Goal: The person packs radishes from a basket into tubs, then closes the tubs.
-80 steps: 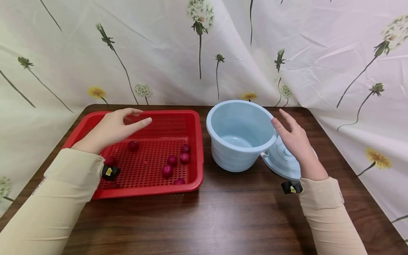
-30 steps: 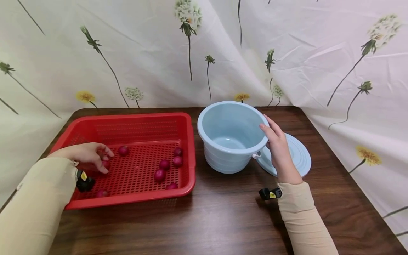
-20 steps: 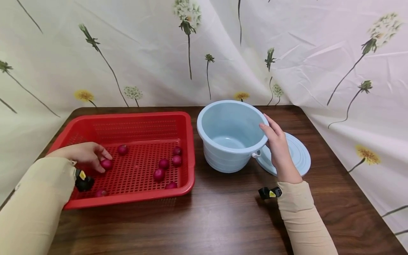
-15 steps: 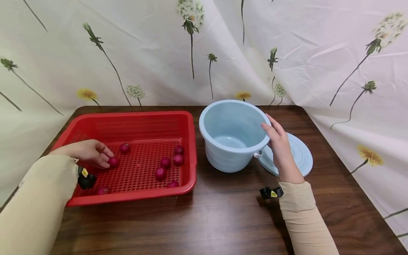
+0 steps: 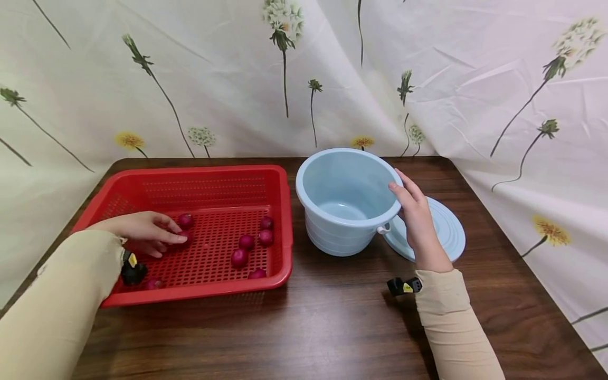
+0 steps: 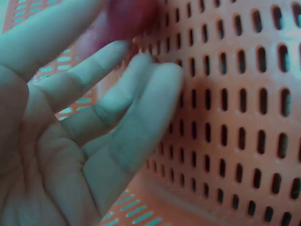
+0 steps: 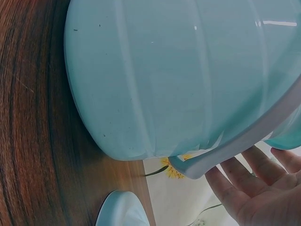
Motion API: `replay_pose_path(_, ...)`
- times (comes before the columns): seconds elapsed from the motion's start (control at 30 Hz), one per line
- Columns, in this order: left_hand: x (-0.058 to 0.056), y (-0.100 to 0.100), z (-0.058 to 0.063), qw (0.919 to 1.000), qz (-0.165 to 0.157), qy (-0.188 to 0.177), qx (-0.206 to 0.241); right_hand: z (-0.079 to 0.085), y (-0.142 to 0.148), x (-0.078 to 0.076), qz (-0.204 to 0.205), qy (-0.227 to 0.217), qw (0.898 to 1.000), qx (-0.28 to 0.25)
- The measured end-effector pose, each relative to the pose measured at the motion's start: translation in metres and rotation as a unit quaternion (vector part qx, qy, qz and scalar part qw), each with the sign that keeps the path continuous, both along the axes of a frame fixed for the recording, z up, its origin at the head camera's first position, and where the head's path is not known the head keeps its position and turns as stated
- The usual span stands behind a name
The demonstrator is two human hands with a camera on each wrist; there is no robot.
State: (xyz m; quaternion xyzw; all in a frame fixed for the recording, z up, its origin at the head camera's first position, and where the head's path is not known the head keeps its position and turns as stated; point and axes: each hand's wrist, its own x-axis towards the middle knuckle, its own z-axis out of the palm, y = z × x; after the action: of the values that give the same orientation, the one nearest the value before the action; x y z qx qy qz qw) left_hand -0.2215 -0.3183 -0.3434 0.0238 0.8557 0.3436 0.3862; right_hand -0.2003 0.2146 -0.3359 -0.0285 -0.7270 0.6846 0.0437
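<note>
Over the left part of a red perforated basket [image 5: 204,287], my left hand [image 5: 144,228] hangs low with its fingers spread. Its thumb and index finger overlap a small red onion [image 5: 184,238] in the head view; another red onion [image 5: 186,220] lies just behind. In the left wrist view the palm holds nothing, and a red onion [image 6: 131,19] shows beyond the fingers. My right hand [image 5: 418,216] grips the rim of a light blue bucket [image 5: 332,237], thumb at the inner edge, fingers outside. Seen from the right wrist, those fingers are behind the bucket's pale handle [image 7: 240,146].
Several more red onions [image 5: 239,258] lie at the basket's right side, and one [image 5: 153,283] is near its front left. A blue lid [image 5: 448,229] lies on the dark wooden table [image 5: 332,327] right of the bucket. A flowered cloth [image 5: 228,79] hangs behind.
My left hand went down into the basket, and an onion at its fingertips shifted right and slightly back; the fingers have since spread. My right hand came to the bucket's rim and stays there.
</note>
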Motion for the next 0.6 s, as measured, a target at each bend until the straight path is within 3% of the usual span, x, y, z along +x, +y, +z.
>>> replay_pose_path(0.6, -0.0011, 0.0103, -0.0012, 0.9998, -0.001, -0.008, 0.016, -0.0019, 0.0006, -0.0006, -0.001, 0.001, 1.000, 0.000)
